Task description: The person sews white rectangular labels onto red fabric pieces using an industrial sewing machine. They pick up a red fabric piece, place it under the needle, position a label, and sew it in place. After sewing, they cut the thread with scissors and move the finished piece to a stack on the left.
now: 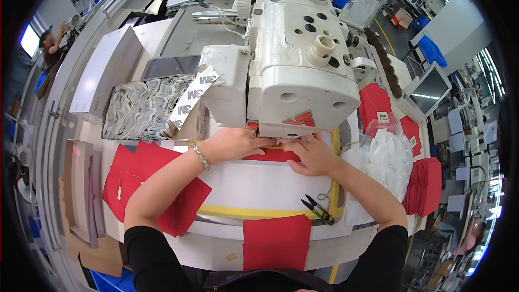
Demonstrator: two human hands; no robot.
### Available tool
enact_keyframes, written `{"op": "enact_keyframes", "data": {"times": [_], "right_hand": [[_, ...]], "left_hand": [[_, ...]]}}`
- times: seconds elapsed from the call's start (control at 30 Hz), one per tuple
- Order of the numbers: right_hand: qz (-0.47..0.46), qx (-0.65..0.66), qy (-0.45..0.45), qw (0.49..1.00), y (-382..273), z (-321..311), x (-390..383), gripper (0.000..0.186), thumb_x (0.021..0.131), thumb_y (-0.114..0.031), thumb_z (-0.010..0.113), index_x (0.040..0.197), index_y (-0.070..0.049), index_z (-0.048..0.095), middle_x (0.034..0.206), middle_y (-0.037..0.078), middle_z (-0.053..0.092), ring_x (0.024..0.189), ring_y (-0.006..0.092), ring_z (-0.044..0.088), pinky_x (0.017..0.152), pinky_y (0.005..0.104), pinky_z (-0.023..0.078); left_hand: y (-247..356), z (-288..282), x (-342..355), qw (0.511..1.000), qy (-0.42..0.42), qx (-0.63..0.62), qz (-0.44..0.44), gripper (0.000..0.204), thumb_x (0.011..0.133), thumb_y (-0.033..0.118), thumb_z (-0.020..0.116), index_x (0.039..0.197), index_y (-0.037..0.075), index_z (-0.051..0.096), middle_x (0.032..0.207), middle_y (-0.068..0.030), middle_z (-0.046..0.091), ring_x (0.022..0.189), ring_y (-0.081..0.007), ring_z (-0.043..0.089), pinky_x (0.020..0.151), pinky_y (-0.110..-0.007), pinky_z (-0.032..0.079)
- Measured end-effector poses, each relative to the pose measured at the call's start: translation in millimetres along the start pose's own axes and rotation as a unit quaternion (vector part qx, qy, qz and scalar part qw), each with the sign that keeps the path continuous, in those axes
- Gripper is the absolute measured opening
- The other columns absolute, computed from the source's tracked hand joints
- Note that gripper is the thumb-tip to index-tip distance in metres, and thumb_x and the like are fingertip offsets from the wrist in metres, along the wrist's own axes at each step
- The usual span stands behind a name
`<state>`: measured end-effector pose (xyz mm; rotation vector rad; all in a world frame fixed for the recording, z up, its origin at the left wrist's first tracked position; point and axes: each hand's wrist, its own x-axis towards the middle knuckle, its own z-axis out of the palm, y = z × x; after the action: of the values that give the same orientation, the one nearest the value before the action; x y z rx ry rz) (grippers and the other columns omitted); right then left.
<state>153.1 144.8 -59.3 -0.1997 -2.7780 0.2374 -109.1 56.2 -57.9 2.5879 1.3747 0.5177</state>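
A white sewing machine [303, 94] stands in front of me, its head over the work area. Under it lies a piece of red fabric [270, 155], partly hidden by my fingers and the machine. My left hand [232, 145], with a beaded bracelet [200, 155] on its wrist, rests on the fabric's left part, fingers stretched toward the needle area. From the other side my right hand [312, 155] presses on the fabric with its fingers spread. The fingertips of both hands come close together below the machine head, where the needle area is hidden.
Red fabric pieces [162, 184] lie left, with another stack [277, 242] at the front edge. Black thread snips [318, 209] rest near yellow tape [259, 213]. A box of folded strips [146, 108] stands left; a plastic bag [384, 154] and a red stack [424, 186] lie right.
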Motion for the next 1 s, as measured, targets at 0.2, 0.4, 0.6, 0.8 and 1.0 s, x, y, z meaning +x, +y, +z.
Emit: {"op": "enact_keyframes", "data": {"times": [0.2,0.4,0.6,0.8,1.0], "right_hand": [[-0.001,0.032,-0.009,0.999,0,-1,6,0.03,0.078,-0.02,0.069,0.104,-0.011,0.057,0.116,0.003,0.066,0.118,0.0246,0.052,0.101,0.0453,0.035],[-0.002,0.037,-0.008,0.999,1,2,7,0.028,0.078,-0.018,0.067,0.102,-0.01,0.057,0.114,0.004,0.066,0.113,0.0233,0.055,0.098,0.0415,0.038],[-0.011,0.04,0.009,0.999,0,0,7,0.025,0.078,-0.016,0.067,0.1,-0.01,0.057,0.114,0.004,0.066,0.11,0.0226,0.056,0.093,0.0398,0.04],[-0.015,0.044,0.014,0.999,1,3,7,0.023,0.079,-0.017,0.067,0.098,-0.01,0.057,0.115,0.003,0.066,0.104,0.0217,0.057,0.088,0.0377,0.041],[-0.031,0.04,0.038,0.998,4,7,5,0.022,0.079,-0.018,0.068,0.097,-0.011,0.057,0.115,0.002,0.066,0.098,0.021,0.057,0.084,0.036,0.041]], "left_hand": [[3,-5,0,0.997,-0.062,-0.005,-0.041,0.039,0.093,0.039,0.061,0.132,0.034,0.058,0.099,-0.0078,0.07,0.074,-0.0256,0.07,0.063,-0.039,0.058],[-7,8,-4,1.0,0.004,0.013,0.017,0.036,0.092,0.036,0.063,0.127,0.03,0.063,0.097,-0.005,0.07,0.076,-0.0244,0.07,0.064,-0.036,0.058],[4,1,-4,0.997,0.078,0.012,0.017,0.023,0.083,0.026,0.071,0.105,0.018,0.072,0.098,0.0003,0.068,0.092,-0.0212,0.065,0.079,-0.037,0.054],[4,9,-3,0.996,0.071,0.046,0.019,0.037,0.082,0.022,0.072,0.119,0.023,0.069,0.108,-0.001,0.07,0.099,-0.0239,0.064,0.085,-0.038,0.053],[9,16,-6,0.992,0.078,0.1,-0.006,0.024,0.085,0.025,0.068,0.109,0.025,0.071,0.117,0.0114,0.068,0.1,-0.0134,0.061,0.097,-0.043,0.041]]}}
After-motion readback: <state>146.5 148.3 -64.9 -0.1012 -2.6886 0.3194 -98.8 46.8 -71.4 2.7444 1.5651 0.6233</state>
